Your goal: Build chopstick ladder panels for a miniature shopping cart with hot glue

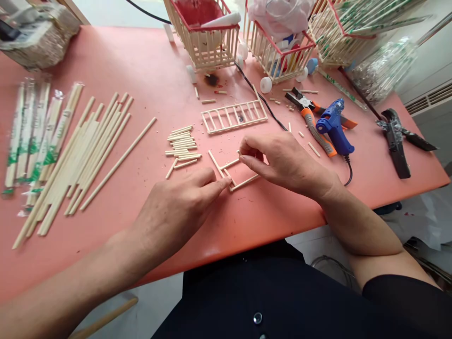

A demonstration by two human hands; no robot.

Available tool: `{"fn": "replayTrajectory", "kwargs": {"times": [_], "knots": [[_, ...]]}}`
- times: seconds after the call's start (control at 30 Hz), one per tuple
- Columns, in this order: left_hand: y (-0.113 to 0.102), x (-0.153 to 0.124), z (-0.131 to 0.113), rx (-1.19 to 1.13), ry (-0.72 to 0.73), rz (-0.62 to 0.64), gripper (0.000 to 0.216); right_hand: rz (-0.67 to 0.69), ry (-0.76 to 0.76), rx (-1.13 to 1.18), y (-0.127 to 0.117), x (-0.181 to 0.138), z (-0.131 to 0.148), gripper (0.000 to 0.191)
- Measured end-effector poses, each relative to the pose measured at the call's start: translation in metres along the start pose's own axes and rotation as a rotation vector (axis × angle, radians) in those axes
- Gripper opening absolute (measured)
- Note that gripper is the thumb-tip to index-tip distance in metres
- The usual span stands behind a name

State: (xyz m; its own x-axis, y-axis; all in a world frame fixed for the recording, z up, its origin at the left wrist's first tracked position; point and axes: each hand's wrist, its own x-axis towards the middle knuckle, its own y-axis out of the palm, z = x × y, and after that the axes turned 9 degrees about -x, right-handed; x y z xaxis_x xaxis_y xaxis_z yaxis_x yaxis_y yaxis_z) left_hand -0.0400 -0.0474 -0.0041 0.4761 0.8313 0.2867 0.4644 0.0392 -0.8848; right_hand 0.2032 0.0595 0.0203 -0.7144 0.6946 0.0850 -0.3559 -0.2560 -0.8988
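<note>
A partly built frame of thin wooden sticks lies on the table between my hands. My left hand presses a fingertip on a short stick at the frame's left end, its other fingers curled under. Above the frame's middle, my right hand is closed in a pinch; what sits between its thumb and forefinger is mostly hidden. Just beyond lies a ladder-like stick panel with several rungs. A cluster of short cut sticks is beside my left hand.
Long chopsticks and wrapped chopsticks spread over the left. To the right lie pliers, a blue glue gun and a black tool. Small stick carts on white wheels stand behind; a black cord runs among them.
</note>
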Motion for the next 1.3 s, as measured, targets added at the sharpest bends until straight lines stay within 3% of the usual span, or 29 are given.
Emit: {"fn": "replayTrajectory", "kwargs": {"times": [0.3, 0.57, 0.9, 1.3], "knots": [[0.004, -0.002, 0.003, -0.05, -0.02, -0.009, 0.038, 0.084, 0.11, -0.009, 0.002, -0.003, 0.01, 0.008], [0.001, -0.001, 0.004, -0.117, -0.03, -0.011, 0.033, 0.179, 0.205, 0.006, 0.008, -0.001, 0.026, 0.034], [0.002, 0.001, 0.002, -0.146, -0.068, 0.005, 0.049, 0.177, 0.181, -0.058, 0.01, 0.001, 0.023, 0.016], [0.003, 0.0, 0.006, -0.134, -0.031, -0.013, 0.045, 0.21, 0.14, -0.125, 0.007, 0.002, 0.018, 0.005]]}}
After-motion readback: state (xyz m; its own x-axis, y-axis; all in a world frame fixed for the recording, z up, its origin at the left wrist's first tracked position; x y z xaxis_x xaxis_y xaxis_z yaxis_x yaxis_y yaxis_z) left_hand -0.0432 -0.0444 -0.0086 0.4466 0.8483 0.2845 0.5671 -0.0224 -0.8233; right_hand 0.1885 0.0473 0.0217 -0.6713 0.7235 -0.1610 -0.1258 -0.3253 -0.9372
